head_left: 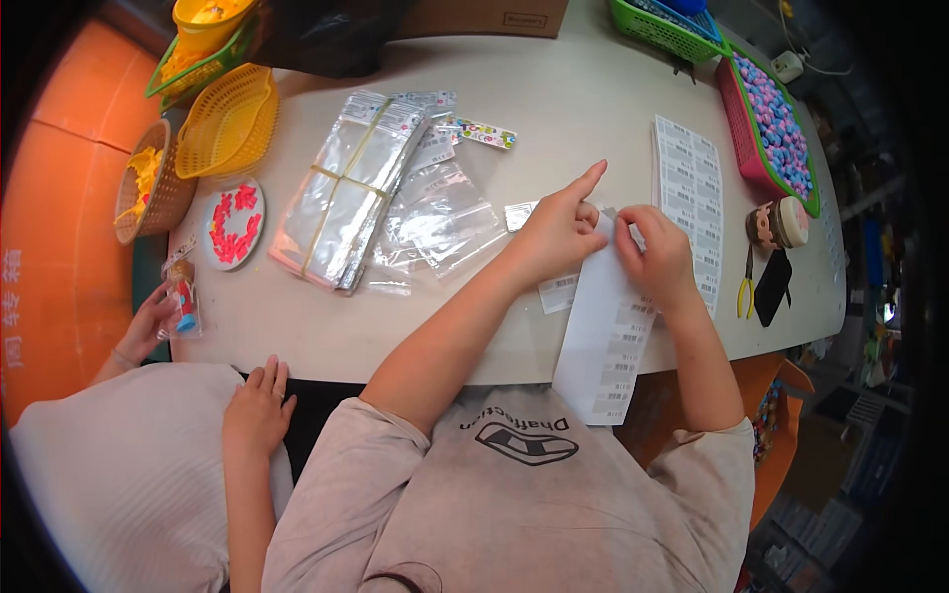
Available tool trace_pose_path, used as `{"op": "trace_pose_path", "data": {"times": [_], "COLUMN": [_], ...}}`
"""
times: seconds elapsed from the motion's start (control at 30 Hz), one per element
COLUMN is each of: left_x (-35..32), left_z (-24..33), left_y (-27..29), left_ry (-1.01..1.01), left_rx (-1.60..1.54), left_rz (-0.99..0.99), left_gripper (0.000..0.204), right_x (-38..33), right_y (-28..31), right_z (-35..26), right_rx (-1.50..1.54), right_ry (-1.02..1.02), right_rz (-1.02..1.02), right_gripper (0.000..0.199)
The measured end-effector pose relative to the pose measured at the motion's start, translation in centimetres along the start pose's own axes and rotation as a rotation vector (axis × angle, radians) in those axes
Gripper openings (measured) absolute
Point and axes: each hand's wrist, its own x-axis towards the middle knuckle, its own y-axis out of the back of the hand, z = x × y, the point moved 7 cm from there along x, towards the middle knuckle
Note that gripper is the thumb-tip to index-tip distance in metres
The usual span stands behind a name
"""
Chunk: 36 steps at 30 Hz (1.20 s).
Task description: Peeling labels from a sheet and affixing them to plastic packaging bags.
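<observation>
Just right of centre in the frame, your right hand [654,255] has thumb and fingers drawn into a pinch at the top of a white label sheet [601,341], which runs down past the table's edge [267,341] in front of your shirt [554,504]. Your left hand [561,232] is beside that top end, index finger extended, other fingers curled; I cannot tell whether it grips the sheet. Near your left forearm lie clear bags [435,222], then a banded silver bundle [346,188]. Another label sheet [687,163] lies close beyond your right hand. Toward the right are yellow-handled pliers [745,296], a jar [776,223] and a pink basket [736,124] of beads [776,119]. Lower left, a co-worker's hand [146,321] holds a small packet [185,306].
</observation>
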Motion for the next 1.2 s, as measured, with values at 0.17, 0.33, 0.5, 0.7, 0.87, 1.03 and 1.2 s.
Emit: {"op": "trace_pose_path", "data": {"times": [0.17,0.33,0.5,0.7,0.87,1.03,1.2], "left_x": [0.7,3.6,9.3,12.7,7.2,-2.3,-8.1], "left_z": [-1.4,-2.6,1.6,-1.8,2.1,6.1,1.4], "left_y": [0.6,0.8,-3.7,-4.1,-1.6,10.3,17.8], "left_ry": [0.020,-0.042,-0.267,-0.150,-0.516,-0.518,0.162], "left_rx": [0.096,-0.083,-0.377,-0.290,0.253,0.850,1.188], "left_rz": [0.068,0.277,0.183,0.404,0.706,0.766,0.771], "left_gripper": [0.084,0.065,0.047,0.046,0.050,0.049,0.058], "right_x": [-1.3,-5.0,-5.3,-5.2,-7.2,-5.5,2.2], "right_y": [1.4,9.3,12.9,7.2,-1.0,2.8,4.4], "right_z": [7.9,13.0,6.2,6.7,17.5,13.7,3.3], "right_rx": [0.586,0.830,0.910,0.819,0.554,0.267,0.127], "right_ry": [-0.616,-0.654,-0.426,-0.587,-0.799,-0.542,-0.225], "right_rz": [0.333,0.807,0.779,0.729,0.295,0.501,0.506], "right_gripper": [0.013,0.025,0.030,0.032,0.023,0.017,0.011]}}
